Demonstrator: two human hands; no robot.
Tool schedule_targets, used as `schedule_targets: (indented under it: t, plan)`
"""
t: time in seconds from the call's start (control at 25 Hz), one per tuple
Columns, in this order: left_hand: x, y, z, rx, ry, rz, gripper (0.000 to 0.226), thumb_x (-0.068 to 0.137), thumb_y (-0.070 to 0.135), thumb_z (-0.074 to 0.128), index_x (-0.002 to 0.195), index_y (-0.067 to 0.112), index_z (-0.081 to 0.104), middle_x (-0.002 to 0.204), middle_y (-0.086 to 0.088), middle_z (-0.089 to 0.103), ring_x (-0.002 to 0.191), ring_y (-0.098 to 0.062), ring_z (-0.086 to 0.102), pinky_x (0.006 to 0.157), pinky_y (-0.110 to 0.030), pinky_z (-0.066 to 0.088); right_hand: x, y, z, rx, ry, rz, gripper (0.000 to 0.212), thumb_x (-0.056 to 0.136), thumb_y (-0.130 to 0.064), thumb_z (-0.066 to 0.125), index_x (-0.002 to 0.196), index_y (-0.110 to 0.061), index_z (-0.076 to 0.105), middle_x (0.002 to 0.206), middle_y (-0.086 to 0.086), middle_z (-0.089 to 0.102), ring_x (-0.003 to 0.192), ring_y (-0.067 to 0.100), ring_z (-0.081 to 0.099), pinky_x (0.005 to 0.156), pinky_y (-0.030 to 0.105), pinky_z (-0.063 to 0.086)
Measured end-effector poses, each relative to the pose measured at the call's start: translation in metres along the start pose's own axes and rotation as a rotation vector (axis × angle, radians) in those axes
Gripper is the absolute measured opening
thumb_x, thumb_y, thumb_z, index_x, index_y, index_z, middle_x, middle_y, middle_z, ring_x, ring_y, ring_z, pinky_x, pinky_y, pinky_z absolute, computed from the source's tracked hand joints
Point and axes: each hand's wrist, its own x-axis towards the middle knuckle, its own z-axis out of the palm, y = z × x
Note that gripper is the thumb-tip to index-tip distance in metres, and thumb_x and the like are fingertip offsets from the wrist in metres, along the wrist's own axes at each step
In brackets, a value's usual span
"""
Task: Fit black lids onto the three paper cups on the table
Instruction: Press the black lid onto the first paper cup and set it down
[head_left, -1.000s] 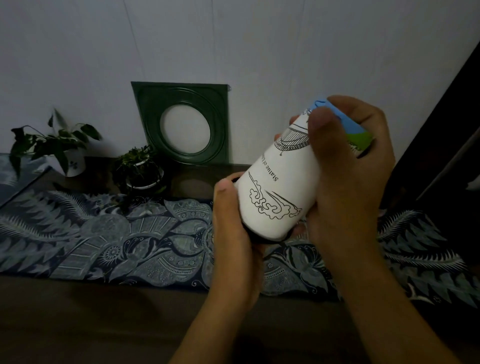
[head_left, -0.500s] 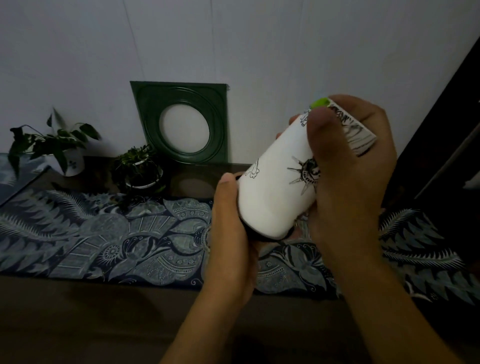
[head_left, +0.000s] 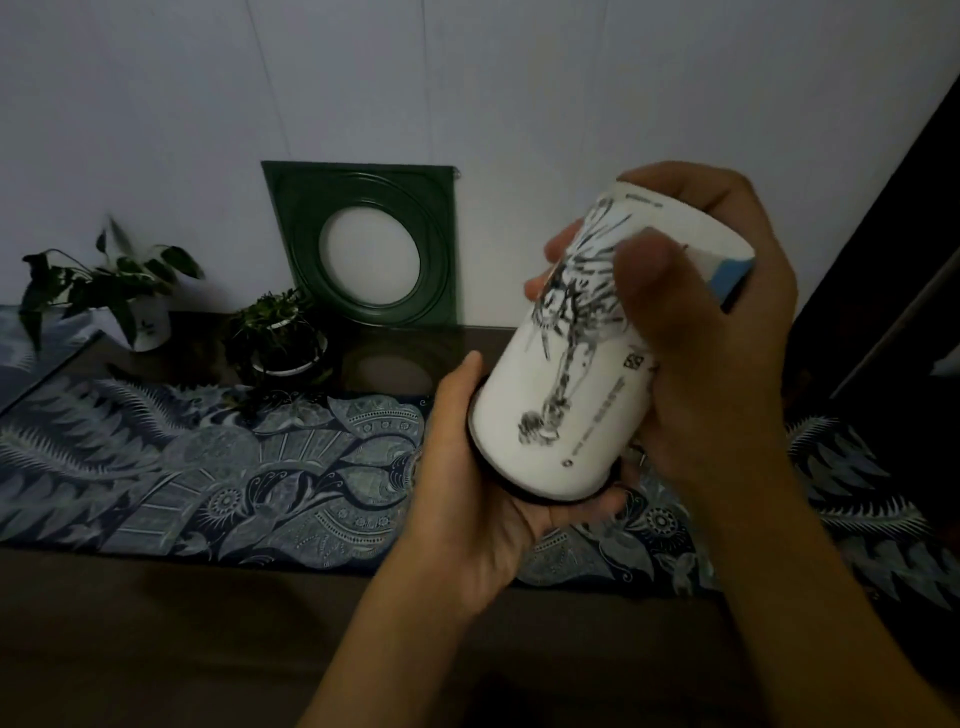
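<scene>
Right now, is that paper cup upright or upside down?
Upside down and tilted: the paper cup has its base up in the right hand, mouth on the black lid.

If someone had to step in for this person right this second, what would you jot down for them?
Left hand: cupped under the black lid, palm pressing it against the cup's mouth.
Right hand: wrapped around the paper cup near its base, thumb across the print.
The cup is off the table, held upside down and tilted, mouth toward the left palm. Only a dark rim of lid shows at the mouth; whether it has snapped on fully cannot be told.
No other cups or lids are in view, so how many are finished cannot be told.
Left: press the lid home, turn the cup upright, set it on the patterned cloth.
</scene>
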Motion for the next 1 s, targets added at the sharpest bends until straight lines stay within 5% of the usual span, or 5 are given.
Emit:
schedule_targets:
  t: [0.2, 0.36, 0.48, 0.8, 1.0]
  plan:
    - [0.004, -0.011, 0.005, 0.157, 0.243, 0.35, 0.053, 0.097, 0.055, 0.033, 0.12, 0.018, 0.065, 0.11, -0.008, 0.078, 0.088, -0.023, 0.076, 0.065, -0.039, 0.061, -0.007, 0.009, 0.008, -0.03, 0.322, 0.058, 0.056, 0.065, -0.044, 0.079, 0.104, -0.015, 0.052, 0.096, 0.013, 0.066, 0.082, 0.026, 0.07, 0.07, 0.042, 0.059]
    - [0.002, 0.005, 0.0, 0.031, 0.058, -0.025, 0.064, 0.093, 0.059, 0.04, 0.126, 0.01, 0.064, 0.107, -0.023, 0.072, 0.081, -0.04, 0.07, 0.055, -0.038, 0.06, -0.001, 0.005, -0.005, 0.042, -0.029, 0.059, 0.078, 0.061, -0.055, 0.079, 0.118, -0.012, 0.048, 0.117, 0.03, 0.059, 0.101, 0.043, 0.065, 0.083, 0.061, 0.055]
    - [-0.001, 0.005, -0.001, 0.009, -0.062, -0.196, 0.065, 0.082, 0.058, 0.051, 0.121, 0.007, 0.065, 0.1, -0.027, 0.068, 0.07, -0.039, 0.068, 0.05, -0.033, 0.059, 0.0, -0.003, -0.008, 0.089, -0.213, 0.044, 0.076, 0.065, -0.05, 0.078, 0.12, -0.008, 0.047, 0.112, 0.024, 0.062, 0.094, 0.038, 0.069, 0.082, 0.055, 0.056]
    - [0.005, -0.015, 0.003, 0.21, 0.302, 0.467, 0.036, 0.085, 0.059, 0.049, 0.099, 0.032, 0.069, 0.098, -0.003, 0.078, 0.081, -0.021, 0.074, 0.058, -0.037, 0.057, -0.013, 0.005, 0.012, -0.097, 0.31, 0.014, 0.058, 0.067, -0.04, 0.077, 0.109, -0.012, 0.05, 0.097, 0.004, 0.063, 0.083, 0.012, 0.068, 0.071, 0.033, 0.057]
    - [-0.001, 0.001, -0.002, 0.009, 0.033, -0.07, 0.063, 0.086, 0.057, 0.048, 0.115, 0.006, 0.071, 0.102, -0.026, 0.071, 0.076, -0.04, 0.068, 0.052, -0.036, 0.06, -0.003, 0.003, -0.006, 0.042, -0.104, 0.083, 0.075, 0.062, -0.058, 0.076, 0.116, -0.011, 0.052, 0.108, 0.021, 0.066, 0.096, 0.038, 0.069, 0.081, 0.054, 0.057]
